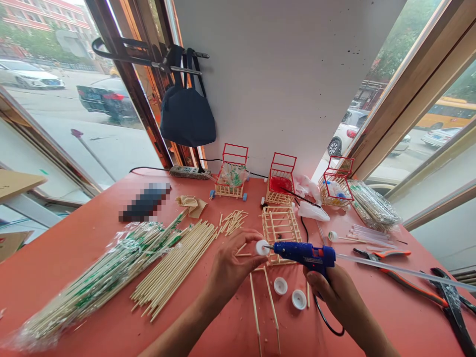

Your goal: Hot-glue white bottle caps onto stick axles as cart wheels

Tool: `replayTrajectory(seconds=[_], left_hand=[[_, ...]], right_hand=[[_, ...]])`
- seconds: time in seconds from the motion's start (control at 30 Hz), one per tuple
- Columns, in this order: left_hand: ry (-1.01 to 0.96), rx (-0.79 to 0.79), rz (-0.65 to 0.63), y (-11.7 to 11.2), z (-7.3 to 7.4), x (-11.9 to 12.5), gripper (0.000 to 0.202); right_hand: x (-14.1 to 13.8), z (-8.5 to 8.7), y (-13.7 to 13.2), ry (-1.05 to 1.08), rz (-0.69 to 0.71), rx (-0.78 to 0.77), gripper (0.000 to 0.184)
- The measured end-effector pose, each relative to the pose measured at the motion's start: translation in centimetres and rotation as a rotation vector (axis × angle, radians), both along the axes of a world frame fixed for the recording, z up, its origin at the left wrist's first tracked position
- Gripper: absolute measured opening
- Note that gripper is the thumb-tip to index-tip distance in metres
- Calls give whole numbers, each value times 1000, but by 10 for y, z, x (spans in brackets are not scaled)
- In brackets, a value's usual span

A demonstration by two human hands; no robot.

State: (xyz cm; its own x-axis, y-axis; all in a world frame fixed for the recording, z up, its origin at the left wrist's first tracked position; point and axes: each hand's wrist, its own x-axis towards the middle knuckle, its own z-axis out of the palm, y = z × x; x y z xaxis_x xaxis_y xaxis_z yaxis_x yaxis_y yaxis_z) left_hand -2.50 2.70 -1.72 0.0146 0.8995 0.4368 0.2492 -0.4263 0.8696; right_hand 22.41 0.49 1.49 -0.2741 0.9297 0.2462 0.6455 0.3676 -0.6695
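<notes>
Between the thumb and fingers of my left hand (236,260) is a white bottle cap (262,247). My right hand (332,287) grips the handle of a blue hot glue gun (305,254), whose metal nozzle points left and meets the cap's face. A long clear glue stick (401,270) sticks out of the gun's back end. Two more white caps, one (280,285) left of the other (299,299), lie on the table below the gun. Just behind the gun stands a small frame of wooden sticks (281,225). Thin joined sticks (273,307) lie in front of it.
Loose skewers (178,267) and a plastic-wrapped bundle (100,267) lie left on the red table (104,208). Several small stick carts stand at the back, one holding red material (280,185). Orange-handled pliers (401,282) and clear glue sticks (372,235) are at right. A black cord (327,322) trails below the gun.
</notes>
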Motion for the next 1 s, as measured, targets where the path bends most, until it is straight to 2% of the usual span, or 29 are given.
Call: replayTrajectory(seconds=[0.27, 0.53, 0.8, 1.0], left_hand=[[-27, -32, 25, -1, -3, -1, 25], [-37, -60, 33, -1, -4, -1, 25], [27, 31, 22, 0, -2, 1, 28], [41, 24, 36, -1, -2, 1, 28]], right_hand=[[0, 0, -1, -20, -8, 2, 57], [-1, 1, -1, -8, 23, 40, 51], [-1, 1, 0, -8, 12, 38, 45], [-2, 0, -1, 13, 52, 14, 41]])
